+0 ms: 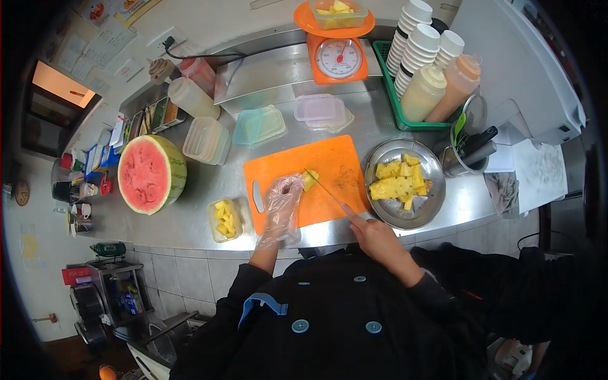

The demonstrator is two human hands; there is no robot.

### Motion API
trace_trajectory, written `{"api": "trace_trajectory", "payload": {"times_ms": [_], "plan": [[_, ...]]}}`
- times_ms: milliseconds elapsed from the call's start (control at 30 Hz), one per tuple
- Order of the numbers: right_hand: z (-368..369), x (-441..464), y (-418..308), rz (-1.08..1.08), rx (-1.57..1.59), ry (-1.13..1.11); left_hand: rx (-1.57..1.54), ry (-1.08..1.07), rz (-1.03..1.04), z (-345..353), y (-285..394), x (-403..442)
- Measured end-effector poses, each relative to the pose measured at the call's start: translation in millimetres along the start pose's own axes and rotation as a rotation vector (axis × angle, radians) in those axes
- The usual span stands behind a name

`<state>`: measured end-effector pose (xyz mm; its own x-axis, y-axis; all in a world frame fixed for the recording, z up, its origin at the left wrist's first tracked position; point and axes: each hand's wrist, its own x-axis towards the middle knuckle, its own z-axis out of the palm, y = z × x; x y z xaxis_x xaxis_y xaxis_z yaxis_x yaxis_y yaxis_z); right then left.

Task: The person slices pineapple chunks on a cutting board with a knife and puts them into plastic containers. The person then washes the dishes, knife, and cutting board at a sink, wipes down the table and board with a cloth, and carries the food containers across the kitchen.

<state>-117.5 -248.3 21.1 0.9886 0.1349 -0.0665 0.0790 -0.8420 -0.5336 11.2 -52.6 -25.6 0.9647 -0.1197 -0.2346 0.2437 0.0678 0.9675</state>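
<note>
Orange board (335, 155): lay at frame centre on the bench (180, 221).
Left hand (282, 202): gloved, clasped the pineapple piece (310, 181) on the board.
Right hand (379, 240): closed round the knife (327, 190), blade at the piece.

Single view, from your head: faces forward and steeply down, close over the near edge of the counter (193, 191), wide-angled.

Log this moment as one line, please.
left hand: gloved, at pineapple piece | right hand: holding knife, blade at piece | surface: orange cutting board | beside: metal bowl, pineapple chunks
</note>
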Motion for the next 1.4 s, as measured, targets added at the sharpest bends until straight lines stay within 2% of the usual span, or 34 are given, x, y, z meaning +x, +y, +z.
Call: {"api": "trace_trajectory", "payload": {"times_ms": [67, 233, 467, 533, 700, 767, 800, 833, 867, 900, 967, 1033, 1100, 1133, 1167, 1300, 1400], "plan": [[16, 1, 7, 0.0, 0.008, -0.004, -0.257, -0.002, 0.031, 1, -3, -1], [9, 0, 3, 0.038, 0.179, 0.077, -0.234, 0.002, -0.009, 0, -2, 2], [-1, -6, -14, 0.011, 0.033, 0.041, -0.218, 0.02, -0.039, 1, 1, 0], [-2, -3, -17, 0.067, -0.022, -0.045, -0.239, -0.002, 0.0, -1, -4, 0], [29, 1, -4, 0.095, 0.003, -0.053, -0.259, -0.027, 0.022, 2, 1, 6], [31, 0, -2, 0.093, 0.061, -0.038, 0.204, -0.055, -0.082, 3, 14, 11], [28, 1, 2, 0.052, 0.251, 0.022, 0.206, -0.06, -0.08, 9, 19, 14], [26, 2, 4, 0.01, 0.439, 0.082, 0.333, -0.028, 0.026, 17, 22, 17], [23, 1, 3, 0.01, 0.436, 0.084, 0.457, 0.008, 0.132, 22, 25, 18], [19, 0, 0, 0.03, 0.4, 0.09, 0.455, 0.009, 0.134, 22, 27, 18], [18, -2, -2, 0.051, 0.366, 0.097, 0.358, -0.031, -0.026, 16, 32, 19], [21, -6, -2, 0.059, 0.19, 0.11, 0.315, -0.014, -0.052, 2, 26, 12], [19, -10, -9, 0.04, 0.15, 0.116, 0.274, 0.004, -0.085, -8, 12, 2], [19, -12, -12, 0.017, 0.107, 0.119, 0.14, 0.012, -0.071, -12, 5, -3], [20, -15, -14, 0.017, 0.11, 0.113, 0.006, 0.022, -0.058, -16, -2, -8], [21, -22, -17, -0.003, 0.077, 0.048, 0.003, 0.031, -0.148, -16, 2, -26], [25, -26, -13, -0.002, 0.068, 0.022, -0.149, 0.013, -0.15, -17, -11, -27]]}}
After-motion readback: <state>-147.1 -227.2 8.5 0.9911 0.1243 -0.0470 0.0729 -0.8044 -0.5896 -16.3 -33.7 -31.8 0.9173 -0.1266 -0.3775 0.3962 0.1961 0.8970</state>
